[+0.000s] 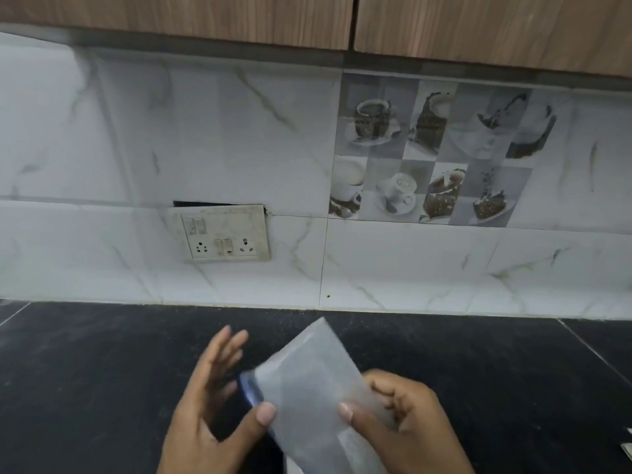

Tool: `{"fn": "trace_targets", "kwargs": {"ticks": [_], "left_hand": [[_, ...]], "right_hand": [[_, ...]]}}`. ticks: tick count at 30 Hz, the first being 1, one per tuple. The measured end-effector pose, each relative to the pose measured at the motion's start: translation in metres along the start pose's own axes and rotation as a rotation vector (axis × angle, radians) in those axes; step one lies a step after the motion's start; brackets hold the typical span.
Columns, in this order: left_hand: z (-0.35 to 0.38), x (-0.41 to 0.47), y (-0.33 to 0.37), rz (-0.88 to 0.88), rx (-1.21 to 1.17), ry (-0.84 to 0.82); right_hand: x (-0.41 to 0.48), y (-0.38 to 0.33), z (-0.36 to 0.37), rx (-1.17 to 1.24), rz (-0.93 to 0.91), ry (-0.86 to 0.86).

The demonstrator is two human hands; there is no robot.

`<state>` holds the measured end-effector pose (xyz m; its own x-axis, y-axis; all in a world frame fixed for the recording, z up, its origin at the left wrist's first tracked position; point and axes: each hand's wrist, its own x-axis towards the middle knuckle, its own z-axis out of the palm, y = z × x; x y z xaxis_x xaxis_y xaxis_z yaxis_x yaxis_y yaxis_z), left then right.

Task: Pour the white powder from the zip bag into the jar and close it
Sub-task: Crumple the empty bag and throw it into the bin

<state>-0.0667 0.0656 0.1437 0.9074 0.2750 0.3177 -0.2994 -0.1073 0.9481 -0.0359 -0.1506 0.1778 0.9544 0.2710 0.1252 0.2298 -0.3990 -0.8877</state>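
**Right grip pinching bag, left grip spread**

Both raised over the black counter, palms turned inward. Two hands, one bag: clear, tilted, blue zip edge leftward. Held between the grips, with right thumb and curled fingers clamped on its lower right side, left thumb at the zip edge, left fingers straight.
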Motion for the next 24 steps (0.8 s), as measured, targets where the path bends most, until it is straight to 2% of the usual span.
{"fn": "trace_targets", "kwargs": {"ticks": [3, 4, 6, 9, 12, 14, 17, 18, 21, 24], "left_hand": [[0.007, -0.006, -0.009, -0.323, -0.294, -0.22], [0.011, -0.009, -0.012, -0.387, -0.345, -0.287], [0.016, -0.013, -0.015, -0.439, -0.371, -0.308], [0.006, -0.014, -0.022, -0.429, -0.386, -0.211], [-0.008, -0.013, -0.03, -0.338, -0.424, -0.127], [-0.016, -0.012, -0.031, -0.267, -0.421, -0.072], [-0.025, -0.013, -0.035, -0.267, -0.384, -0.043], [-0.028, -0.015, -0.042, -0.294, -0.395, -0.039], [-0.035, -0.028, -0.058, -0.443, -0.445, -0.053], [-0.04, -0.043, -0.058, -0.475, -0.397, 0.023]], "right_hand": [[0.003, 0.005, 0.017, 0.302, 0.082, 0.024], [0.003, 0.006, 0.023, 0.359, 0.089, 0.01], [0.004, 0.012, 0.03, 0.423, 0.112, -0.012], [0.004, 0.017, 0.028, 0.503, 0.121, -0.097], [0.005, 0.021, 0.027, 0.624, 0.152, -0.183], [0.003, 0.022, 0.031, 0.758, 0.204, -0.203], [-0.001, 0.021, 0.043, 0.901, 0.274, -0.173], [-0.001, 0.022, 0.048, 0.889, 0.29, -0.139], [-0.003, 0.026, 0.067, 0.62, 0.23, 0.01], [-0.006, 0.034, 0.089, 0.527, 0.227, 0.096]]}}
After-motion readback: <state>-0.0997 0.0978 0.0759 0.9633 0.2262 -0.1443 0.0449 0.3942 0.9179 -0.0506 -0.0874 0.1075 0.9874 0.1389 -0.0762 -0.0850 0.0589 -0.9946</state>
